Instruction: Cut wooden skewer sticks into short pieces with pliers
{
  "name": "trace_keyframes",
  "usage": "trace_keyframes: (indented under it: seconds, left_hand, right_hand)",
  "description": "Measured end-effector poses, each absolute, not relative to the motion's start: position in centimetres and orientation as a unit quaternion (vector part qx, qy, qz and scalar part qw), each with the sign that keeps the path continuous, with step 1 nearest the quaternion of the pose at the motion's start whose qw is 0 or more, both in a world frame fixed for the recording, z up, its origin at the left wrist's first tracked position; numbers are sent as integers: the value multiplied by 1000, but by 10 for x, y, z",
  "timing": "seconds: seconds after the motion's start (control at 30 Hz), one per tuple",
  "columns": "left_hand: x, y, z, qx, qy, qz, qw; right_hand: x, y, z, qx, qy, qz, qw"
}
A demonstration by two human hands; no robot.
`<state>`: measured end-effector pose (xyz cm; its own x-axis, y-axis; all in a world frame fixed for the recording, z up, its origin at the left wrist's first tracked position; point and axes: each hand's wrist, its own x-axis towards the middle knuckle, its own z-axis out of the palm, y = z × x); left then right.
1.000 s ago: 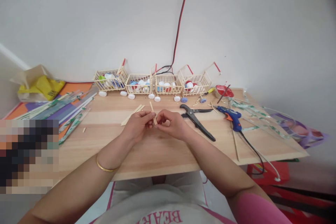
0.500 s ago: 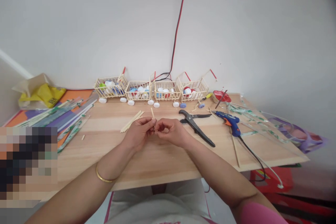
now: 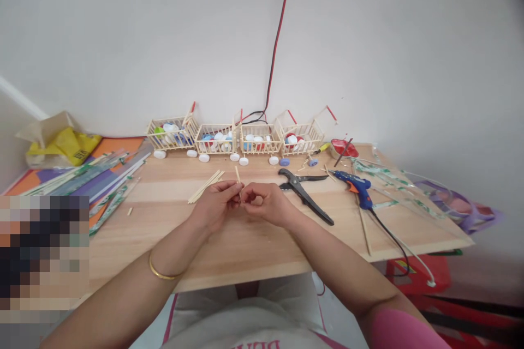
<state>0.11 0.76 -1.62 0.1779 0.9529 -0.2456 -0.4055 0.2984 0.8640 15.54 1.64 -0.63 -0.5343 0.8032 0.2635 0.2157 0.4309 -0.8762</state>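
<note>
1. Pale wall (image 3: 164, 38) behind, one red-and-black cable (image 3: 278, 38) running down it; light wood-grain bench (image 3: 245, 262) before it, serving as work surface.
2. Miniature carts (image 3: 257, 147), four, in a row along the wall side; slatted, on round wheels, colored pieces inside. Position probably chosen to keep them out of the hands' way.
3. Left hand (image 3: 216, 204), over the bench's middle: grip closed on one stick, thumb against fingers, apparently to steady it.
4. Right hand (image 3: 264, 204), directly beside the left: fingertips bent in at the stick's lower end, as fine handling would call for. Whether this grip pinches the stick or merely touches it cannot be told.
5. Stick (image 3: 238, 175), one, between the hands above the bench: slim, straight, pale, wood-like; upper end projecting above the fingers with a slight lean left, lower end hidden.
6. Bundle of sticks (image 3: 206, 186), same pale color, loosely aligned, just beyond the left hand; presumably within easy reach.
7. Black-handled cutter (image 3: 305, 194), lying beyond the right hand, jaws spread.
8. Blue glue gun (image 3: 360, 188), further right, nozzle toward the carts, cord trailing off the near edge, likely keeping the hot tip turned away.
</note>
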Motion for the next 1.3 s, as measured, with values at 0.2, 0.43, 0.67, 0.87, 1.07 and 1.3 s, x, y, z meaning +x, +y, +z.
trace_keyframes:
  seconds: [0.2, 0.43, 0.67, 0.87, 1.07, 1.3]
  left_hand:
    - [1, 8, -17, 330, 414, 492, 691]
    - [2, 7, -18, 340, 404, 496, 689]
    - [3, 5, -15, 330, 385, 487, 711]
    - [0, 9, -18, 317, 385, 502, 706]
    - [-1, 9, -20, 312, 383, 509, 704]
    - [3, 7, -19, 311, 383, 501, 711]
  right_hand:
    - [157, 19, -8, -321, -780, 405, 353]
    - [157, 20, -12, -319, -771, 429, 345]
    - [157, 19, -13, -320, -767, 432, 350]
    - [162, 20, -6, -299, -779, 439, 333]
    - [164, 21, -6, -306, -796, 399, 338]
    - [162, 19, -11, -306, -811, 363, 343]
